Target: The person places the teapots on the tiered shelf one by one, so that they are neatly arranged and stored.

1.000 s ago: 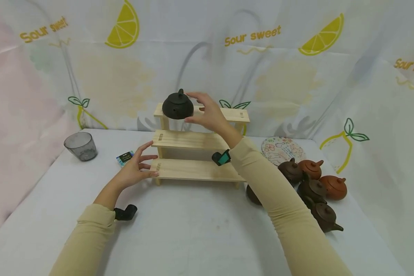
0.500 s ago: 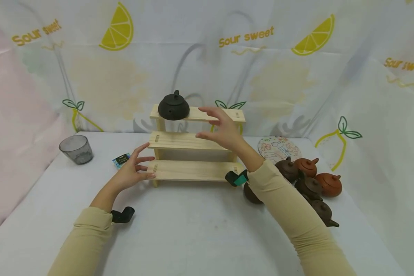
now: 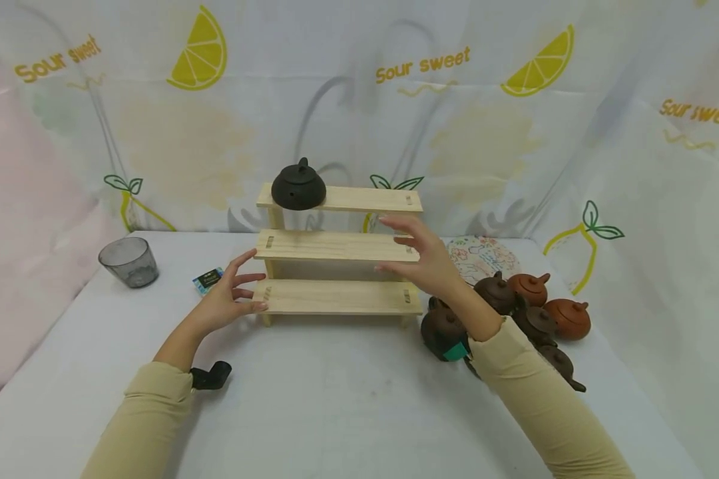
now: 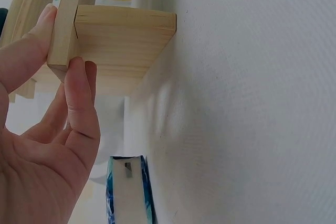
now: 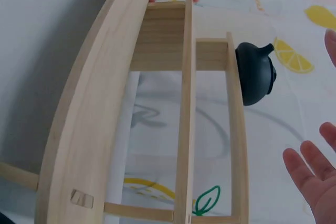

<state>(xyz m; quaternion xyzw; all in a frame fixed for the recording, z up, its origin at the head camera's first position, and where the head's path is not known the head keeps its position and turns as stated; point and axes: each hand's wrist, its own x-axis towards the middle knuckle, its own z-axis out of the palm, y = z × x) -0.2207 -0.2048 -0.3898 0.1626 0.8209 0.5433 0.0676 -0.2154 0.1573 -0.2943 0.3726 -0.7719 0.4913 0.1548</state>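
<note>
- My left hand (image 3: 230, 299): thumb and fingers clamped on the left end of the shelf (image 3: 335, 296).
- My right hand (image 3: 428, 263): thumb and fingers well apart, near the right end of the middle tier (image 3: 323, 246).
- Pot (image 3: 298, 187): upright, top tier (image 3: 368, 198), left end.

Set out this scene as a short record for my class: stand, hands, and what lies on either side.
centre: three-tier pale wooden stand, upright
on top tier: one round matte black teapot, at the left end
left hand: pinches the stand's left end
right hand: near the stand's right end, holding nothing
right of stand: several dark brown teapots, two reddish-orange teapots, round floral-printed mat
left of stand: see-through grey tumbler, small blue-and-black packet
</note>
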